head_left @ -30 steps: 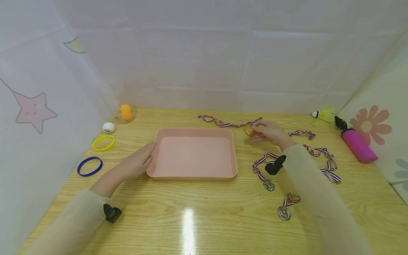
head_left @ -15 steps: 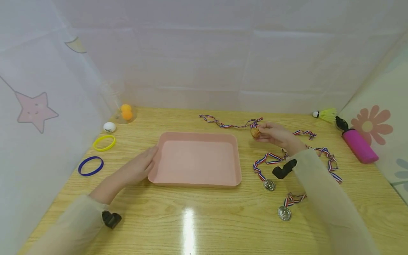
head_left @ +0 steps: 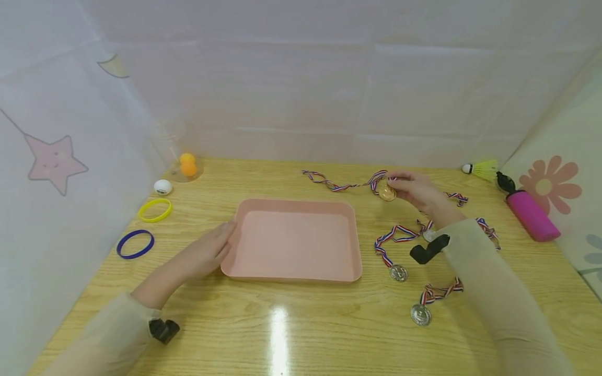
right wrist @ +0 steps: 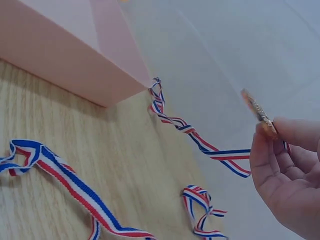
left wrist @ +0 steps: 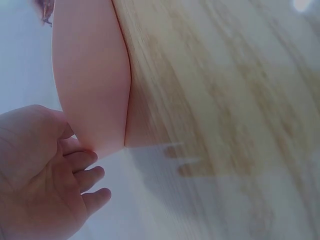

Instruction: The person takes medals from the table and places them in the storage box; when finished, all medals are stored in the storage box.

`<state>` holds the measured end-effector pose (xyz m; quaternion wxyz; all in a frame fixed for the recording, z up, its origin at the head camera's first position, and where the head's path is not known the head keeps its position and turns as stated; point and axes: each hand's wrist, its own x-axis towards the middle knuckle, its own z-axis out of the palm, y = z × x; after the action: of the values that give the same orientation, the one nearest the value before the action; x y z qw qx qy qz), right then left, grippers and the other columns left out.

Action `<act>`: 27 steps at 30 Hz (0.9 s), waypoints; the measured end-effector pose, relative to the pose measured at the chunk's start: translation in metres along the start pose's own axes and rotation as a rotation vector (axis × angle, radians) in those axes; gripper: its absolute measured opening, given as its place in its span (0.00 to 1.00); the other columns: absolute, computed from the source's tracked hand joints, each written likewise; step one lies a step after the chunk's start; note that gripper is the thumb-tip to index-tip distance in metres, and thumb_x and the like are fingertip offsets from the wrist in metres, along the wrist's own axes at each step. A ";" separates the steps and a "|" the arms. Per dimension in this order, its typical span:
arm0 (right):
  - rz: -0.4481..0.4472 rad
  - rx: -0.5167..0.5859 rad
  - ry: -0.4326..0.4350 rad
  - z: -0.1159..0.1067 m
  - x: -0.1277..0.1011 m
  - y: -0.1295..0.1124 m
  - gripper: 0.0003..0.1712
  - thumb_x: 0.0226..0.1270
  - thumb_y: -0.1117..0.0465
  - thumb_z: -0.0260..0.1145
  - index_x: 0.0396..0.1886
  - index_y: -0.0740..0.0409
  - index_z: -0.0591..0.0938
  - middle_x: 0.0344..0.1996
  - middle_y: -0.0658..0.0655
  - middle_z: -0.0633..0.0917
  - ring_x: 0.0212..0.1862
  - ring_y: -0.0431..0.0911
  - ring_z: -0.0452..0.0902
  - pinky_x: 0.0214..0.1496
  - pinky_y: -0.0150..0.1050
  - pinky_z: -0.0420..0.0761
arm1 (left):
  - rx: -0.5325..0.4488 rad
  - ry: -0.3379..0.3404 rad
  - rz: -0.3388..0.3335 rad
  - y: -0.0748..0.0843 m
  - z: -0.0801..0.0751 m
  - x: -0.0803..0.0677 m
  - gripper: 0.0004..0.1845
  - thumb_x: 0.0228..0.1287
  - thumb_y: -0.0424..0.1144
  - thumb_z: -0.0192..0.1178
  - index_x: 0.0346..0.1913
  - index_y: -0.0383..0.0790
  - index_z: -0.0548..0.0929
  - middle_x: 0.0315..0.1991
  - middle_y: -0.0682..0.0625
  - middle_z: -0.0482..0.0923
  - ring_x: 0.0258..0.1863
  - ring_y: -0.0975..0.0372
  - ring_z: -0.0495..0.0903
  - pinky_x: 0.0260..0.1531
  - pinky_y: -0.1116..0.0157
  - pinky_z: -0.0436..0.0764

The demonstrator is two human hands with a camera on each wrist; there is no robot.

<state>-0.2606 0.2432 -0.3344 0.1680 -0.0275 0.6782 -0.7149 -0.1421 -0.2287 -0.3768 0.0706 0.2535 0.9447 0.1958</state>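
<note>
In the head view my left hand [head_left: 207,251] is at the left side of a pink rectangular tray [head_left: 296,245]. The left wrist view has thumb and index finger pinching the tray's corner [left wrist: 92,132], with the other fingers loosely bent beside it. My right hand [head_left: 420,194], beyond the tray's far right corner, pinches a gold medal [head_left: 387,191] by its edge, raised off the table. The medal's red, white and blue ribbon [head_left: 336,187] trails leftward along the table behind the tray. In the right wrist view the medal [right wrist: 260,112] appears edge-on between thumb and fingers.
Silver medals [head_left: 398,272] with striped ribbons lie right of the tray, partly under the right forearm. Further right are a yellow shuttlecock [head_left: 483,168] and a pink pump [head_left: 531,214]. Leftward lie a blue wristband [head_left: 135,244], yellow wristband [head_left: 155,210], white ball [head_left: 162,187] and orange balls [head_left: 188,165].
The right hand has moved right with the gold medal, turning its face into view and drawing the ribbon along. The tray and left hand have shifted slightly right and nearer.
</note>
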 end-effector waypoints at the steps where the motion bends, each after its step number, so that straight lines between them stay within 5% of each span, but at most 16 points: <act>1: -0.008 -0.003 0.005 0.000 -0.001 -0.002 0.09 0.67 0.68 0.57 0.46 0.58 0.76 0.36 0.51 0.76 0.35 0.40 0.75 0.39 0.30 0.77 | 0.002 -0.004 -0.003 0.001 0.000 -0.001 0.27 0.71 0.32 0.41 0.68 0.22 0.50 0.67 0.29 0.49 0.66 0.39 0.48 0.63 0.45 0.51; 11: -0.159 -0.028 -0.038 0.003 -0.006 -0.026 0.11 0.69 0.66 0.54 0.40 0.49 0.81 0.42 0.50 0.75 0.41 0.39 0.71 0.40 0.28 0.73 | 0.038 -0.007 -0.002 -0.001 -0.006 -0.001 0.25 0.73 0.36 0.41 0.68 0.28 0.56 0.67 0.32 0.51 0.66 0.40 0.50 0.62 0.44 0.54; 27: -0.362 0.189 -0.175 0.032 -0.018 -0.083 0.14 0.68 0.72 0.52 0.43 0.61 0.83 0.37 0.55 0.78 0.36 0.43 0.73 0.36 0.32 0.74 | 0.049 -0.026 0.005 -0.006 -0.004 0.003 0.27 0.74 0.38 0.40 0.70 0.28 0.51 0.69 0.35 0.48 0.67 0.43 0.49 0.63 0.47 0.52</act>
<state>-0.2517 0.2195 -0.2467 0.0971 -0.1950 0.5751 -0.7886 -0.1489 -0.2333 -0.3754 0.0760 0.2601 0.9476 0.1694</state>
